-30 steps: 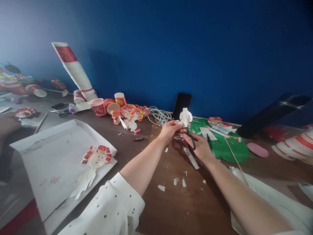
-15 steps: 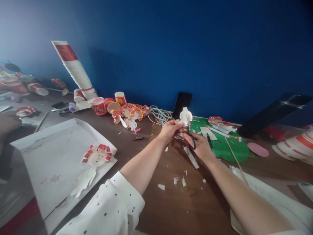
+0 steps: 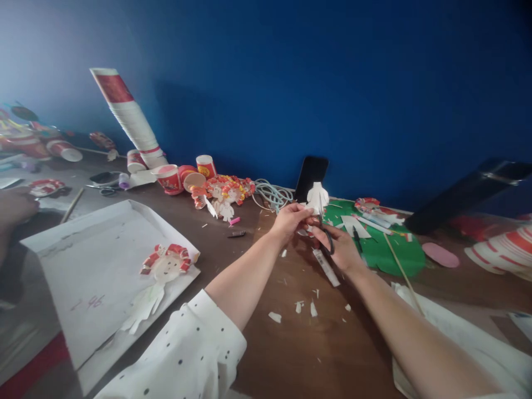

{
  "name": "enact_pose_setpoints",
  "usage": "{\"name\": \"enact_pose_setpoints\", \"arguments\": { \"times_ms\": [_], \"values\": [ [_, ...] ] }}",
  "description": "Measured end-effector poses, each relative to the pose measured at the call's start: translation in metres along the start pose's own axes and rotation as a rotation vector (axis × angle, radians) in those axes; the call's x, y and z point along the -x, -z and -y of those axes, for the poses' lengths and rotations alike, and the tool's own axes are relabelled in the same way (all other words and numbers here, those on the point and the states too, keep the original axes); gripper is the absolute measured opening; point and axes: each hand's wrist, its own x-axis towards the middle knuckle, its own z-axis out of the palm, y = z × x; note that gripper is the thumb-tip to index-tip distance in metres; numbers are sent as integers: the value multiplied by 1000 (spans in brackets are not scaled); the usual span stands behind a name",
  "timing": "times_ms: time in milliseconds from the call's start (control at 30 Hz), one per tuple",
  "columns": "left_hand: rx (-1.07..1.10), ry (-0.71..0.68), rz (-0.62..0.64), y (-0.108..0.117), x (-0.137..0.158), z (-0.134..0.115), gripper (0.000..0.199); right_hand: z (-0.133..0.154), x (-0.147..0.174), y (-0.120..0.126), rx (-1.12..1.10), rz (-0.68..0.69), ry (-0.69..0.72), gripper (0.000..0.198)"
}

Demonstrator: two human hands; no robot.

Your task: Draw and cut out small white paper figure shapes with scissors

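Note:
Pinched in the fingers of my left hand (image 3: 291, 220) is a white paper cutout (image 3: 317, 195) shaped like a small body. My right hand (image 3: 341, 246) grips dark-handled scissors (image 3: 329, 239), whose blades reach up against the lower part of the cutout. Below my hands a pale tube-like stick (image 3: 326, 267) lies on the brown table, with white paper scraps (image 3: 313, 308) scattered nearer to me. To the left, a paper doll (image 3: 165, 266) with a red curled fringe and a drawn face rests on a large white envelope (image 3: 120, 249).
Paper cups (image 3: 168, 178), a pile of red-and-yellow paper dolls (image 3: 226, 194) and a coiled cable (image 3: 272, 194) line the wall. A tall cup stack (image 3: 128, 119) leans there. A black phone (image 3: 311, 174) stands behind my hands, beside green paper (image 3: 390, 252). Another person's hand (image 3: 19, 208) is at far left.
The view has shifted very slightly. My left hand still holds the paper cutout and my right hand the scissors, in nearly the same place; the other person's hand has moved a little.

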Motion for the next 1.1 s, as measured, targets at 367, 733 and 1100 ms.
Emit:
{"name": "enact_pose_setpoints", "arguments": {
  "times_ms": [367,733,1100],
  "values": [
    [27,2,-98,-9,5,-9,26,1,2,-1,-75,65,-54,47],
    [37,-7,-87,-9,5,-7,28,3,0,0,11,0,57,47],
    [40,-15,-88,-8,3,-5,32,5,1,0,49,-2,109,44]
  ]
}}
